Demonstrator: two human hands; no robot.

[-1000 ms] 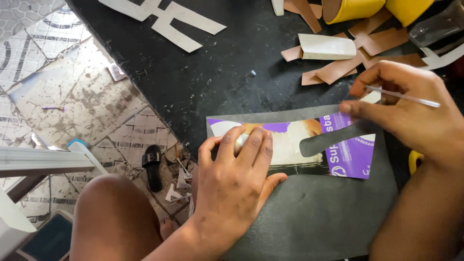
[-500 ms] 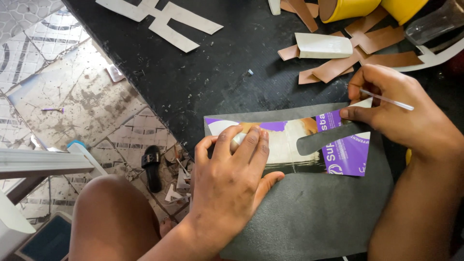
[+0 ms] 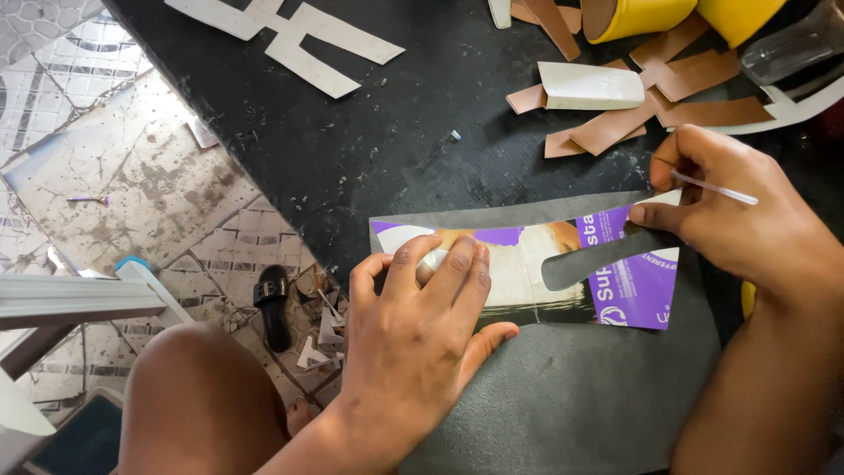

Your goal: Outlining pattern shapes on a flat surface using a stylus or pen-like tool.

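Observation:
My left hand (image 3: 420, 327) presses flat on a purple and white printed card template (image 3: 527, 268) that lies on a dark grey rubber sheet (image 3: 563, 396). My right hand (image 3: 738, 211) grips a thin white pen-like stick (image 3: 712, 187) at the card's right end. A narrow grey strip (image 3: 598, 257) of the sheet curls over the card beside my right fingers.
The black worktable (image 3: 369, 132) carries white cut-out shapes (image 3: 290, 40), brown leather scraps (image 3: 668, 105), a white folded piece (image 3: 589, 85) and yellow containers (image 3: 651, 13). Below left are a cracked tiled floor, a black sandal (image 3: 272, 303) and my bare knee (image 3: 198, 396).
My right hand has shifted slightly along the card's right end. My left hand stays pressed on the card.

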